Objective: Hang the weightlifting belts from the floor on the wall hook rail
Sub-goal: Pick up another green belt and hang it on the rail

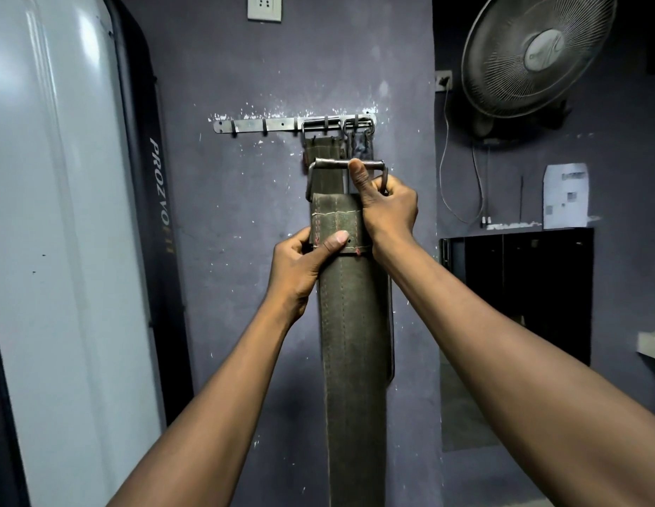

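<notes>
The rail point(278, 125) has free left hooks point(263, 127); hung belts point(324, 146) crowd its right.

Dim, sharp wide-angle view; glare at left.

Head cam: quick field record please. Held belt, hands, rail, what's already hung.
held belt: olive, hanging vertically below the rail, not yet hooked
buckle: metal, at the belt's top
left hand: grips the belt's folded upper part
right hand: grips the buckle, thumb on its top bar
hook rail: left hooks bare
hung belts: two, on right-end hooks
</notes>
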